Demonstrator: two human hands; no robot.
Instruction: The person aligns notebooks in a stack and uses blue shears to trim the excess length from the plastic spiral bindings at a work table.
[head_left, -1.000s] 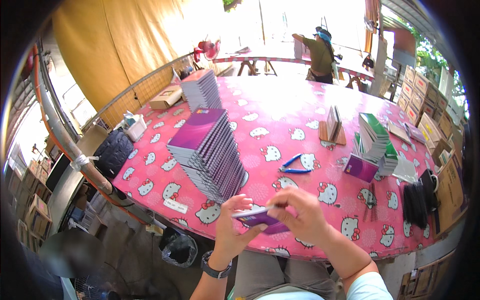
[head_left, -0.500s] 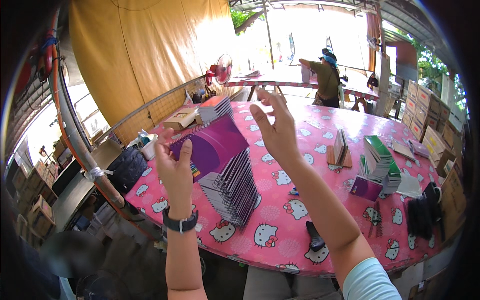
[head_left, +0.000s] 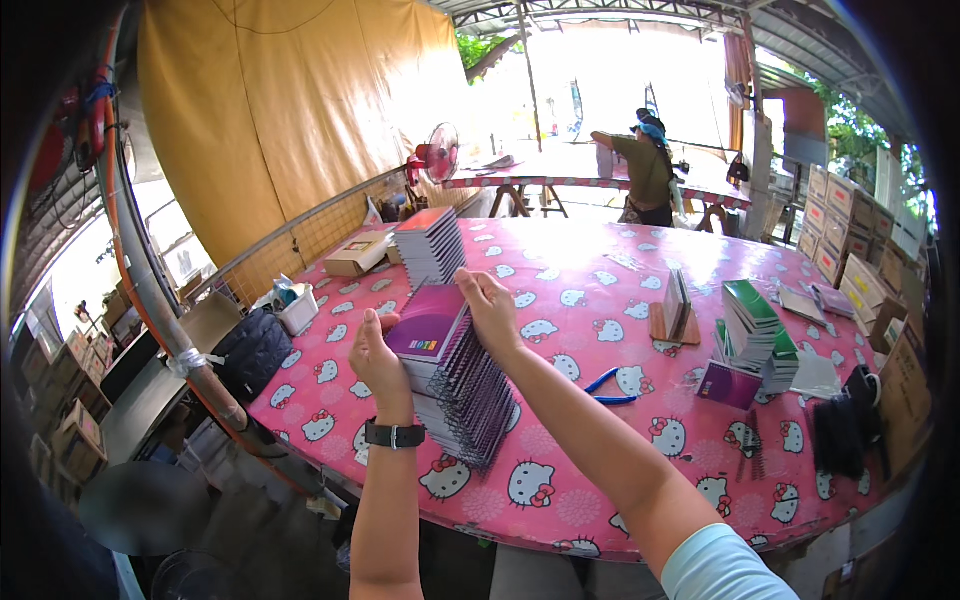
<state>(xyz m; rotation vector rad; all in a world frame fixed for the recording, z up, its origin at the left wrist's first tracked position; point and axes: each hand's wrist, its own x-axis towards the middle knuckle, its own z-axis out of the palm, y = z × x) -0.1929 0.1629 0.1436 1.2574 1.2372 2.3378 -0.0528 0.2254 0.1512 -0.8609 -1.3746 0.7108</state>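
Note:
A tall stack of spiral notebooks (head_left: 462, 400) stands near the left front of the table, black wire coils toward the right. On top lies a purple-covered spiral notebook (head_left: 425, 325). My left hand (head_left: 382, 365) presses along its left side, thumb up and the other fingers partly hidden. At the right upper corner, my right hand (head_left: 490, 318) rests its fingers against the coil edge, so the stack top is held between both hands. Just behind stands another notebook stack (head_left: 432, 255) with an orange top cover. Blue-handled pliers (head_left: 615, 400) lie right of my right forearm.
The pink patterned tablecloth (head_left: 560, 490) covers the table. Green notebooks (head_left: 752, 325), a wooden stand (head_left: 678, 325) and a purple notebook (head_left: 728, 384) are at right. A cardboard box (head_left: 358, 252) lies far left. A co-worker (head_left: 650, 170) works at another table beyond.
The purple notebook, earlier tilted in my left hand above the stack, now lies on top. My raised right hand has come down against its right side. The pliers' blue handles have come into view.

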